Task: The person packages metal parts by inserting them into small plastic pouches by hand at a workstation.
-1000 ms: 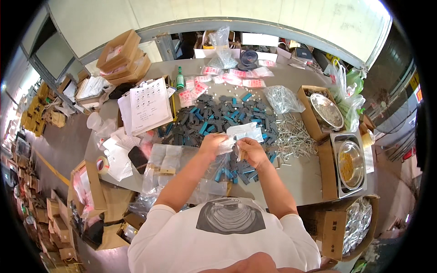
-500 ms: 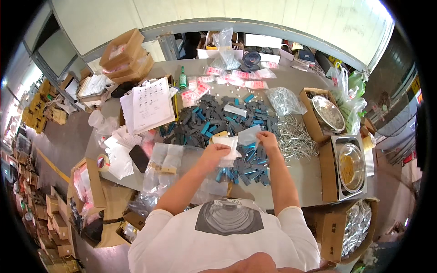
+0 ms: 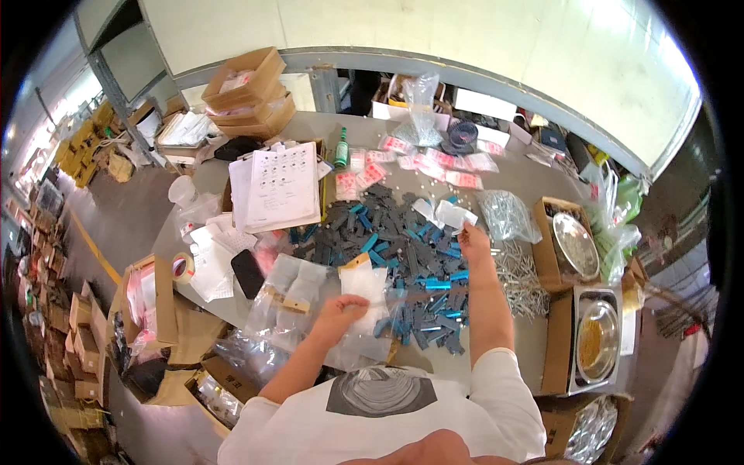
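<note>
Left fingers (image 3: 356, 301) pinch packet (image 3: 364, 284); right fingers (image 3: 468, 228) grip white pouch (image 3: 453, 215); bowl (image 3: 611, 339) holds yellow pieces (image 3: 590, 343)

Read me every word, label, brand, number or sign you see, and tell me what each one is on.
Nothing reads clearly enough to quote.
Top white sheet on the paper stack: rows of small marks and lines, too small to read.
Red-and-white packets: red print, too small.
Green bottle: label too small.
Loose papers at left: faint print, too small.
Open carton by the left elbow: dark marks, blurred.
</note>
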Action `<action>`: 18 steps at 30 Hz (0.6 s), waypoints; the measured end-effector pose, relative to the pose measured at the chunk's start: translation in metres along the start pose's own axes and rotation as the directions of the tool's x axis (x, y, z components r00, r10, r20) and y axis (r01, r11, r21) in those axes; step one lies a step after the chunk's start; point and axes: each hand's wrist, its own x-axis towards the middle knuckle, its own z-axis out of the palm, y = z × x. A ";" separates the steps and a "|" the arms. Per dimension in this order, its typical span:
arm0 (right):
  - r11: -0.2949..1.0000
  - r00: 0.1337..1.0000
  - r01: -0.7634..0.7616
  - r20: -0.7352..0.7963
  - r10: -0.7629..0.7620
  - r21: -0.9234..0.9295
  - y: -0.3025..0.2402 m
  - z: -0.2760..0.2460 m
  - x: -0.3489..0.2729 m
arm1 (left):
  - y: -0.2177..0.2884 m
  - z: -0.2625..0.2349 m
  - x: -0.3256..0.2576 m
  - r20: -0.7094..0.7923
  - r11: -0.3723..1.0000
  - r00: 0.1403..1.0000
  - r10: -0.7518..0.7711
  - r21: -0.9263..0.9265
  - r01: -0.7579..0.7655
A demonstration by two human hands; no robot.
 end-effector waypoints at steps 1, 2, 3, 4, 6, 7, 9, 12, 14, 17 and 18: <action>1.000 0.992 -0.021 -0.128 0.022 0.013 0.007 0.003 0.018 | 0.000 0.001 -0.003 -0.026 0.999 1.000 -0.003 0.037 0.004; 1.000 0.989 -0.009 -0.148 0.010 0.011 0.013 0.004 0.035 | 0.001 0.002 -0.006 -0.033 0.999 0.999 0.009 0.033 -0.008; 1.000 0.992 -0.016 -0.127 0.017 0.005 0.021 0.014 0.047 | 0.000 -0.001 -0.009 -0.044 1.000 0.999 -0.025 -0.005 0.024; 0.998 0.978 -0.034 -0.205 0.023 -0.053 0.027 0.024 0.057 | -0.002 -0.003 -0.013 -0.052 0.998 0.997 -0.058 -0.043 0.055; 0.964 0.931 -0.008 -0.355 -0.090 -0.266 0.039 0.028 0.084 | -0.006 -0.005 -0.015 -0.056 0.999 0.998 -0.043 -0.027 0.042; 0.964 0.939 -0.012 -0.335 -0.081 -0.267 0.044 0.036 0.089 | -0.009 -0.009 -0.017 -0.068 0.999 0.997 -0.039 -0.011 0.038; 0.234 0.939 -0.101 -0.171 -0.298 -0.967 0.048 0.045 0.100 | -0.009 -0.010 -0.020 -0.096 0.997 0.995 0.009 0.079 -0.002; -0.049 0.959 -0.100 -0.083 -0.270 -0.994 0.055 0.062 0.094 | 0.006 -0.003 -0.023 -0.152 0.995 0.984 -0.090 0.017 0.093; -0.234 0.964 -0.050 0.014 -0.267 -0.971 0.055 0.067 0.089 | 0.006 -0.002 -0.018 -0.162 0.997 0.983 -0.080 0.010 0.083; -0.242 0.966 -0.002 0.061 -0.253 -0.970 0.049 0.056 0.091 | 0.005 0.006 -0.007 -0.157 0.995 0.987 -0.035 0.083 0.049; -0.257 0.934 0.048 0.135 -0.332 -0.965 0.044 0.061 0.081 | 0.005 0.008 0.000 -0.158 0.987 0.987 0.016 0.160 0.010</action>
